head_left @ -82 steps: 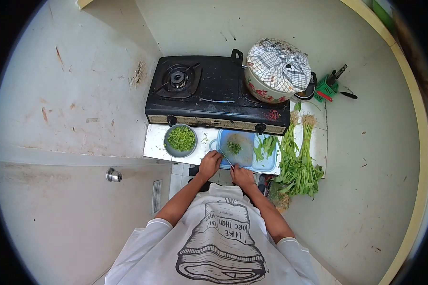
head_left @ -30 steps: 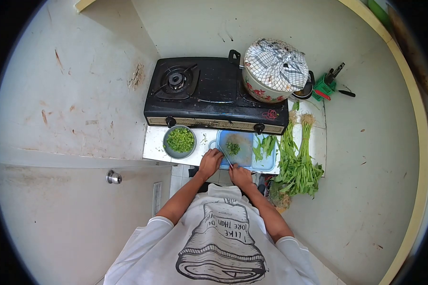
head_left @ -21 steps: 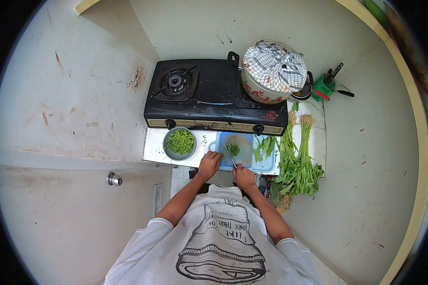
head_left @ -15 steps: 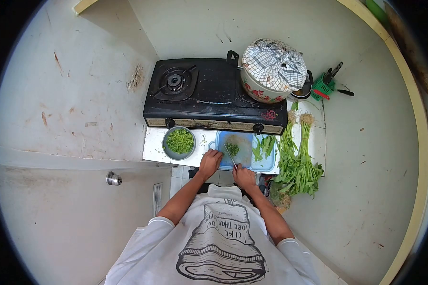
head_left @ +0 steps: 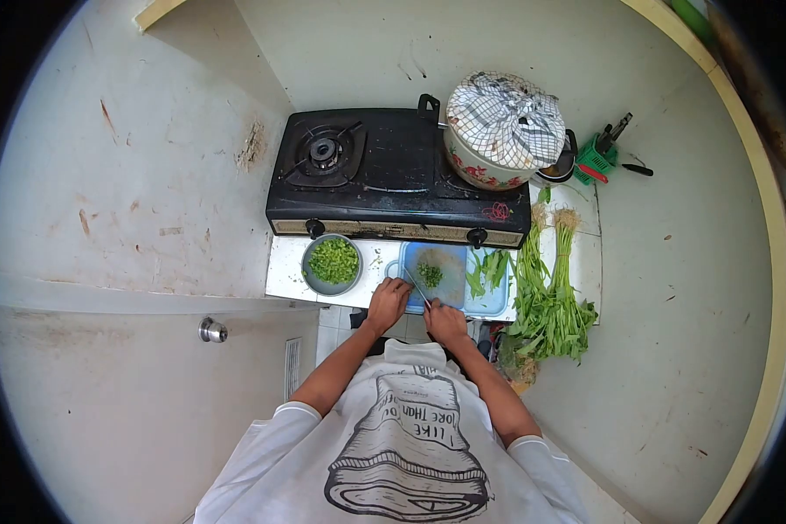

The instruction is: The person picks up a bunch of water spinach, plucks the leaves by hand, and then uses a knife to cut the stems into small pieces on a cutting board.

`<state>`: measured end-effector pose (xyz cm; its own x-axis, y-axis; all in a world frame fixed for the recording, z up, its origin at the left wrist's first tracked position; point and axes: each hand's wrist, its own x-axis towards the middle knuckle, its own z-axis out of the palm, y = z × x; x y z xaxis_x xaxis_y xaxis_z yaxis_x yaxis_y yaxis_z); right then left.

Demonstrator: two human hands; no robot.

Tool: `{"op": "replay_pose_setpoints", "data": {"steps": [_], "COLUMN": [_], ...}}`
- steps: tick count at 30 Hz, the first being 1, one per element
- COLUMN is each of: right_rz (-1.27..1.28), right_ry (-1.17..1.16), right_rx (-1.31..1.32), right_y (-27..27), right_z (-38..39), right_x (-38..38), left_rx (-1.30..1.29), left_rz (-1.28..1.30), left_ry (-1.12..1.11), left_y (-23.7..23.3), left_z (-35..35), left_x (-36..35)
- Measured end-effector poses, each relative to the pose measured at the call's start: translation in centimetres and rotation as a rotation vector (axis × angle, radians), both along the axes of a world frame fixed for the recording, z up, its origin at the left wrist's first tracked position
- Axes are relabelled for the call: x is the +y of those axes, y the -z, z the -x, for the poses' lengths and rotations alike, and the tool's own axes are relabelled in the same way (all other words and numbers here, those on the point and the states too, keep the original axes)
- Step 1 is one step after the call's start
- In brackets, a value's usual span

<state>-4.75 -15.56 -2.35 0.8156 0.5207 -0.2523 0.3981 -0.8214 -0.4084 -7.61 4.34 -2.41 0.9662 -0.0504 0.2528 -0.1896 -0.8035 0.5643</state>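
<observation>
1. Change noted: the blade of the knife was lying across the pile of chopped greens half a second ago; it has since been swung to the pile's left side, with its tip towards the board's far-left corner. The bowl and the loose leaves are seen in the same places as before.
2. Reading (judgement): the blade has been brought back towards the left fingertips, so fine cutting is taken to be in progress.
3. Right hand: fingers curled around the knife handle at the board's near edge; the handle is mostly covered.
4. Left hand: fingers bent, tips at the board's near-left corner, beside the blade. Whether anything is pinched there could not be determined.
5. Blue cutting board: placed along the front edge of the white worktop. The pile is on its left half; uncut leaves are at its far-right corner.
6. Grey bowl: set near the worktop's left end, filled with chopped green stems.
7. Rooted leafy greens: laid at the worktop's right end, leaves hanging past the front edge.
8. Room: a two-burner gas stove is stood behind the board. Its right side is occupied by a floral pot topped with checked cloth. A green basket of utensils is seen beyond. The left wall is stained; a doorknob is visible below.
</observation>
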Motion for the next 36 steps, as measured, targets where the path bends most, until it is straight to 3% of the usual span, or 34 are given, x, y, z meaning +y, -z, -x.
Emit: {"op": "replay_pose_setpoints", "data": {"steps": [36], "right_rz": [0.017], "right_ry": [0.024], "right_rx": [0.005], "right_y": [-1.6], "right_z": [-0.2], "right_x": [-0.9], "left_rx": [0.046], "left_rz": [0.099], "left_ry": [-0.061], "left_y": [0.6], "left_z": [-0.6], "left_x": [0.0]}}
